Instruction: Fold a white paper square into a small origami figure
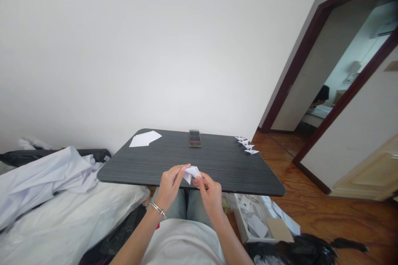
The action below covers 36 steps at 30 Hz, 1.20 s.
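Observation:
Between my two hands is a small piece of folded white paper (pixel 193 171), held just above the near edge of the dark table (pixel 149 161). My left hand (pixel 170 182) pinches its left corner between thumb and fingers. At the right side, my right hand (pixel 209 190) grips the lower corner of the same paper. A pointed flap hangs down between the hands. Several small folded paper pieces (pixel 248 146) stand in a row at the table's right. Flat white sheets (pixel 144 138) lie at the far left of the tabletop.
A phone (pixel 195 138) lies near the table's back edge, by the white wall. White cloth and plastic-wrapped bundles (pixel 71 215) are heaped at the left. On the wooden floor at right are an open white box (pixel 245 225) with papers and black bags (pixel 311 248).

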### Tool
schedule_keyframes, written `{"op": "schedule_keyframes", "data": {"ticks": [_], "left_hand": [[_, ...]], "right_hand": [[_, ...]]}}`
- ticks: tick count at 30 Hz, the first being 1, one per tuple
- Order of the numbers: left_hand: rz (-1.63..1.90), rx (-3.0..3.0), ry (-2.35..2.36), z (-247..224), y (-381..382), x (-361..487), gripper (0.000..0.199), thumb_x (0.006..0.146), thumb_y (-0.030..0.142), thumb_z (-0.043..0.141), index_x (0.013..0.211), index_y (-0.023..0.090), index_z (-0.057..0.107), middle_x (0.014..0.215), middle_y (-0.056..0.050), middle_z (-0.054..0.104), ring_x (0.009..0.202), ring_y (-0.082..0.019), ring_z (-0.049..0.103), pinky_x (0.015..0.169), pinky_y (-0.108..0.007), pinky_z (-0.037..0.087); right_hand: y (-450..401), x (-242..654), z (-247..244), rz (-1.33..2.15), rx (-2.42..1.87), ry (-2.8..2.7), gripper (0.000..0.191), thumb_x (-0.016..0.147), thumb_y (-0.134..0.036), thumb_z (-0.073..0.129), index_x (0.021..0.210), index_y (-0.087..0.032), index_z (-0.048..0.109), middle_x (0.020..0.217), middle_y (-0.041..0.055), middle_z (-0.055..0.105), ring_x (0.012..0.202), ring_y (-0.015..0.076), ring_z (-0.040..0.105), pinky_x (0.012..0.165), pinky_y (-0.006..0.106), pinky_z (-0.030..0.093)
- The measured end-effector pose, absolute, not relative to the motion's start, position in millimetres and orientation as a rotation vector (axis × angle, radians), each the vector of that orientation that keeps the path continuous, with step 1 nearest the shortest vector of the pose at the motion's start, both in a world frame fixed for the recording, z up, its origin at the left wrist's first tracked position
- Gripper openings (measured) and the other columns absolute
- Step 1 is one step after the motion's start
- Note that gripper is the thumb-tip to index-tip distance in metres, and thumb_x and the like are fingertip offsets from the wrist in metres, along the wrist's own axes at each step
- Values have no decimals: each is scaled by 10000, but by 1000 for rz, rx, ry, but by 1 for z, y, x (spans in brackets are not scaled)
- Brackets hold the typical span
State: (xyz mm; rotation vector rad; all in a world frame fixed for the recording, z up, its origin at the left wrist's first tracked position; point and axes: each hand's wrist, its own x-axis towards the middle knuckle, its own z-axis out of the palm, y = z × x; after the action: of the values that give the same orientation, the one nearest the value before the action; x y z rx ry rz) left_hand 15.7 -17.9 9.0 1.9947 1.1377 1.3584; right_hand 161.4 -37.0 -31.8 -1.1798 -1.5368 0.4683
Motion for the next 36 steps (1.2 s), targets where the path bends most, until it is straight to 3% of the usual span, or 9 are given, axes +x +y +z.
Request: {"op": "schedule_keyframes", "data": {"ticks": [5,10,16,25,29,36], "left_hand": [[1344,2006,1103,9,-18,17,280,845,266,398,951,187,644,991,-49,660,925,-178,588,812,-270,430],[1292,2053,1159,8,-18,21,227,745,267,558,945,190,634,973,-48,658,872,-179,597,719,-252,458],[1290,2027,1217,1,-13,22,196,773,250,511,898,195,651,909,-42,681,791,-166,617,599,-220,452],[1357,1918,1265,-4,-13,28,115,732,195,548,788,173,646,874,-48,682,772,-165,616,539,-203,444],[1346,1920,1277,-3,-14,27,155,758,256,535,818,182,657,875,-51,682,776,-169,611,593,-232,451],[1403,1901,1006,0,-18,21,321,847,315,381,981,157,626,1003,-87,637,950,-202,556,841,-326,409]], "right_hand": [[-36,161,-32,504,-1186,-1521,267,864,-290,377,974,-189,598,665,31,691,611,173,657,580,232,511],[-37,161,-29,509,-1183,-1533,270,866,-289,369,946,-185,605,670,30,686,607,162,654,573,212,499],[-39,158,-28,535,-1164,-1578,256,863,-274,377,973,-191,593,694,23,683,633,154,652,601,202,483],[-42,153,-27,531,-1181,-1596,239,856,-266,385,877,-178,607,641,20,650,592,153,629,569,206,464],[-41,155,-29,600,-1153,-1556,246,857,-269,385,913,-179,608,664,29,668,604,161,638,583,224,486],[-34,157,-31,796,-1086,-1378,289,855,-331,388,924,-158,608,646,44,666,588,178,639,527,249,512]]}}
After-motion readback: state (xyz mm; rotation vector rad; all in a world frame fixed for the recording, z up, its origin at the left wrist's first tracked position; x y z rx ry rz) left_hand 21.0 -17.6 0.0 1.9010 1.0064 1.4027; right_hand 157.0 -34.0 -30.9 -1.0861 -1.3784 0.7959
